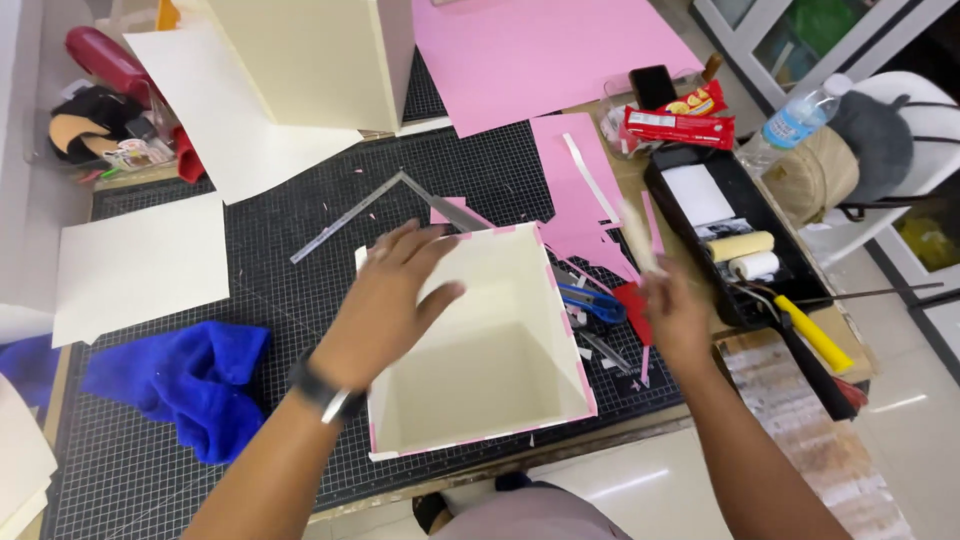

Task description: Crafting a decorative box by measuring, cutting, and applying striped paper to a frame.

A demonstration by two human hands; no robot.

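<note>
An open cream box with pink-edged rims (500, 350) stands on the black cutting mat (300, 260) in front of me. My left hand (385, 300) hovers over its left wall, fingers spread, holding nothing. My right hand (675, 310) is beside the box's right side and grips a pale, blurred stick-like tool (637, 235) that points up and away. Blue scissors (590, 302) and a red-handled tool (632, 310) lie between the box and that hand. A metal square ruler (385, 205) lies on the mat just beyond the box.
Pink paper sheets (540, 50) and pink offcuts (580, 190) lie at the far right. A tall cream box (320, 60) and white sheets (140, 265) sit far left. A blue cloth (190, 380) lies left. A black paint tray (720, 220) with rollers stands right, near a water bottle (800, 120).
</note>
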